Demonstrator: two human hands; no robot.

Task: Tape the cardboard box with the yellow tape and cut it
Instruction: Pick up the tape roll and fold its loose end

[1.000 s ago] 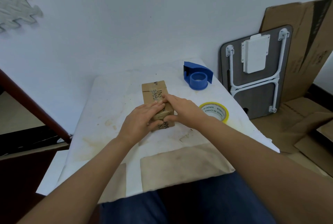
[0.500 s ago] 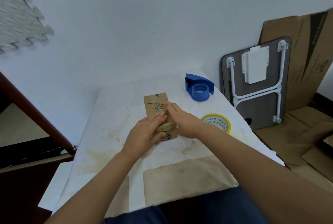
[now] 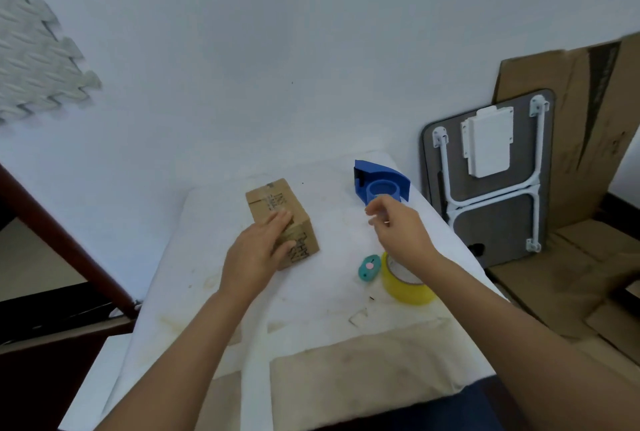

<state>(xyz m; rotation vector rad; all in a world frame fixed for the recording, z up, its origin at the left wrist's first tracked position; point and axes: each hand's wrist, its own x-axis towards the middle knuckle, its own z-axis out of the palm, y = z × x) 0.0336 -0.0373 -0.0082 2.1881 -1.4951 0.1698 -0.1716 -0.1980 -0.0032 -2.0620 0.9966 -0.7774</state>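
A small brown cardboard box (image 3: 277,200) with black print lies on the white-covered table (image 3: 207,257). My left hand (image 3: 258,254) rests on the box's near half, fingers flat on top and thumb at its end, holding it. My right hand (image 3: 398,229) hovers to the right of the box, clear of it, fingers loosely curled with nothing seen in them. Just below that hand's wrist sits the yellow tape roll (image 3: 407,287), partly hidden by it. A small teal cutter (image 3: 367,267) lies beside the roll on its left.
A blue tape dispenser (image 3: 381,181) stands at the table's far right, just beyond my right hand. A folded grey table (image 3: 491,188) and cardboard sheets (image 3: 588,119) lean on the wall at right. A dark wooden rail (image 3: 52,236) runs along the left.
My right hand has left the box and swung right, over the yellow tape roll. The left hand stays on the box. The camera tilted up, and the teal cutter has come into sight.
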